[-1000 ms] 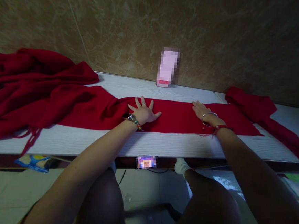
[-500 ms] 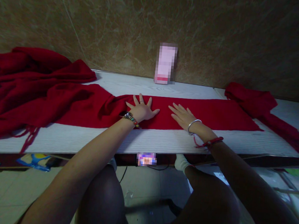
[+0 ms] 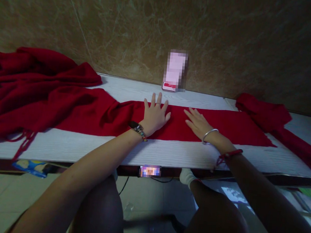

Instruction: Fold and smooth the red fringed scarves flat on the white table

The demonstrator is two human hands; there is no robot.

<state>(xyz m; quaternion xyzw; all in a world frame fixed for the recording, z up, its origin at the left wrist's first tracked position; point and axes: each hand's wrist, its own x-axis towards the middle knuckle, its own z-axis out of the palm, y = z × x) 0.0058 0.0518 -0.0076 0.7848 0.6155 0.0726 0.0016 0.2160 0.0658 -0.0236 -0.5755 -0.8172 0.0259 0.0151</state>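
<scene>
Head view: left hand [image 3: 155, 115] grip spread wide, right hand [image 3: 199, 125] grip flat with fingers slightly parted, both on red cloth [image 3: 175, 126]. Its smooth strip crosses a white, wood-grained bench [image 3: 168, 153].

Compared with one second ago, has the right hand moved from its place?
Yes. Judged against the pink object, the right hand is now further left along the red cloth, closer to the left hand.
</scene>
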